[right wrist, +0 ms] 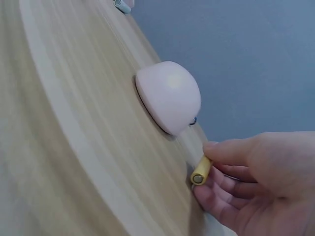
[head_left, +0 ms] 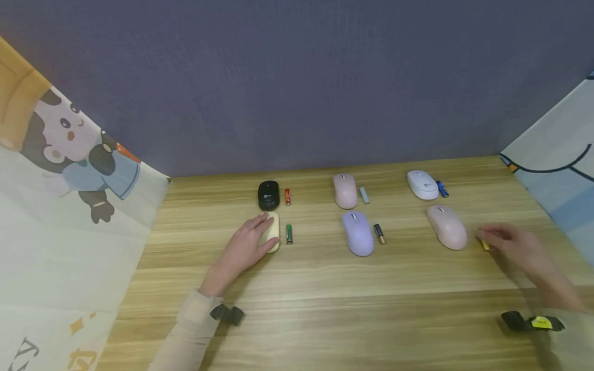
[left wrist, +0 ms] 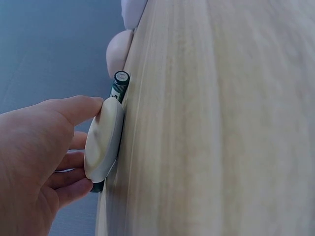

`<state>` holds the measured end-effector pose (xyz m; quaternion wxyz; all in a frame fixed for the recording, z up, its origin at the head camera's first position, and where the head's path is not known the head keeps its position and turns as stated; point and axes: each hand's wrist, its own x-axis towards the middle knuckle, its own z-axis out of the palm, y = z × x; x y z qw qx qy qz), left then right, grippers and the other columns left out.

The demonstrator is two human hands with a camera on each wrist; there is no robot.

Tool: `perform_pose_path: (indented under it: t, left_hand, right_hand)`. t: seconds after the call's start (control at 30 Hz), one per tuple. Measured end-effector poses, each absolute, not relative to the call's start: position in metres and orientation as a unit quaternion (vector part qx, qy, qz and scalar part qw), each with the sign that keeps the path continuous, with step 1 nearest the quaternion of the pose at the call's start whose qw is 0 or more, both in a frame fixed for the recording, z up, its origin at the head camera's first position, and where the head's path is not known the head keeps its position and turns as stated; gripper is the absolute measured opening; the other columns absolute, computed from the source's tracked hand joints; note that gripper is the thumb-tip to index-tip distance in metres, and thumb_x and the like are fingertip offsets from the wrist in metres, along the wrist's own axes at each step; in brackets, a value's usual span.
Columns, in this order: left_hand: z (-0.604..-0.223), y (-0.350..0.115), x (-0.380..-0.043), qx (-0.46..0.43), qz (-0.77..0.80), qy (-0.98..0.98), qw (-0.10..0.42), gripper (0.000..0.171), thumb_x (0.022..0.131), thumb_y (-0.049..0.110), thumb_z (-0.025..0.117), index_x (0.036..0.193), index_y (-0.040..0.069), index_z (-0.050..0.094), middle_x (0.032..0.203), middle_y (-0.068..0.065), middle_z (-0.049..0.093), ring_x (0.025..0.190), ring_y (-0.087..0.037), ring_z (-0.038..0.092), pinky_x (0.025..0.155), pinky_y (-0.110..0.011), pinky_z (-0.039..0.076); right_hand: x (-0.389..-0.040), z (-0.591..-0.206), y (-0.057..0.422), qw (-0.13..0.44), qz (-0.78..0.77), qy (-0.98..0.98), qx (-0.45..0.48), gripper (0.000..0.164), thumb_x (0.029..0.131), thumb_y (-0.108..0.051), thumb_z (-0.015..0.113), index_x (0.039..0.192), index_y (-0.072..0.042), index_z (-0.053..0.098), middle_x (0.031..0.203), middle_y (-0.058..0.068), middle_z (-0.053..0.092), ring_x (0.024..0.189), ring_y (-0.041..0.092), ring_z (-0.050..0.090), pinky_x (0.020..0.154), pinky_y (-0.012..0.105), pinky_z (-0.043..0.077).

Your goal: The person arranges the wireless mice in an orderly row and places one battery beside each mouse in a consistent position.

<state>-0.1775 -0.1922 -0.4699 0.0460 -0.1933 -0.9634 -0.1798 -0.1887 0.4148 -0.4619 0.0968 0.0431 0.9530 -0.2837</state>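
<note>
My left hand [head_left: 243,245] holds a cream computer mouse [head_left: 271,233] by its sides, the thumb at one edge and fingers at the other; in the left wrist view the cream mouse [left wrist: 104,140] sits at the table surface. A green battery [head_left: 290,234] lies just right of it, and a black mouse [head_left: 268,195] is behind. At the right, my right hand [head_left: 515,247] pinches a yellow battery [head_left: 484,245] between thumb and fingers. Its flat metal end faces the right wrist camera, where the battery [right wrist: 201,171] lies close to the table. A pale pink mouse [head_left: 447,228] stands left of that hand.
Across the wooden table [head_left: 315,314] stand a purple mouse [head_left: 358,234] beside a black-and-copper battery [head_left: 379,234], a pink mouse [head_left: 345,191] beside a light-blue battery [head_left: 364,195], and a white mouse [head_left: 423,185] beside a blue battery [head_left: 442,189]. A red battery [head_left: 287,197] lies near the black mouse.
</note>
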Motion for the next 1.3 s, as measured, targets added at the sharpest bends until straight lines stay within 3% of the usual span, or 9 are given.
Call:
perform_pose_path:
  t: [0.17,0.23,0.4,0.5,0.67,0.93,1.3]
  left_hand:
    - [-0.471,-0.193,-0.177,-0.196,-0.185,-0.962,0.055,0.064,0.097,0.037,0.072,0.143,-0.005,0.056,0.15,-0.027,0.052,0.138,-0.044,0.051,0.117,-0.054,0.042]
    - [-0.472,-0.193,-0.177,-0.197,-0.186,-0.961,0.056,0.064,0.097,0.037,0.073,0.142,-0.005,0.056,0.15,-0.027,0.052,0.138,-0.044,0.051,0.117,-0.054,0.042]
    - [-0.472,-0.193,-0.178,-0.197,-0.185,-0.961,0.057,0.064,0.097,0.037,0.073,0.142,-0.005,0.057,0.15,-0.027,0.052,0.138,-0.043,0.052,0.116,-0.054,0.042]
    - [-0.471,-0.193,-0.178,-0.196,-0.185,-0.961,0.054,0.063,0.098,0.038,0.072,0.143,-0.004,0.057,0.15,-0.026,0.052,0.138,-0.043,0.051,0.117,-0.053,0.042]
    - [-0.47,-0.192,-0.178,-0.194,-0.188,-0.962,0.048,0.064,0.098,0.038,0.071,0.143,-0.003,0.056,0.151,-0.026,0.051,0.139,-0.043,0.051,0.117,-0.054,0.042]
    - [-0.469,-0.192,-0.177,-0.194,-0.188,-0.962,0.048,0.062,0.098,0.037,0.071,0.143,-0.004,0.057,0.15,-0.026,0.051,0.138,-0.044,0.051,0.117,-0.054,0.042]
    - [-0.469,-0.192,-0.177,-0.19,-0.184,-0.963,0.042,0.062,0.099,0.039,0.07,0.144,-0.002,0.056,0.151,-0.025,0.051,0.139,-0.043,0.05,0.117,-0.053,0.041]
  right_hand:
    - [-0.201,-0.464,0.407,0.064,-0.293,0.953,0.048,0.056,0.108,-0.04,0.051,0.133,0.009,0.057,0.123,0.032,0.062,0.085,0.001,0.053,0.068,0.023,0.044]
    - [-0.205,-0.464,0.403,0.056,-0.292,0.953,0.052,0.055,0.108,-0.04,0.052,0.132,0.009,0.058,0.124,0.033,0.062,0.088,0.009,0.058,0.07,0.025,0.045]
    - [-0.212,-0.461,0.395,0.06,-0.285,0.955,0.055,0.057,0.108,-0.043,0.051,0.132,0.008,0.056,0.125,0.035,0.06,0.106,0.042,0.057,0.079,0.044,0.048]
    - [-0.214,-0.46,0.391,0.065,-0.282,0.955,0.057,0.056,0.109,-0.041,0.05,0.133,0.009,0.054,0.126,0.037,0.058,0.11,0.048,0.056,0.082,0.054,0.05]
    - [-0.219,-0.462,0.386,0.071,-0.27,0.958,0.059,0.052,0.11,-0.035,0.05,0.133,0.011,0.054,0.127,0.038,0.056,0.111,0.051,0.056,0.085,0.06,0.052]
    - [-0.222,-0.464,0.382,0.058,-0.251,0.965,0.047,0.039,0.108,-0.023,0.054,0.126,0.011,0.057,0.121,0.038,0.06,0.106,0.05,0.058,0.081,0.057,0.052]
    - [-0.221,-0.466,0.383,0.067,-0.261,0.962,0.041,0.041,0.108,-0.024,0.054,0.128,0.012,0.056,0.126,0.04,0.056,0.112,0.054,0.055,0.087,0.064,0.05]
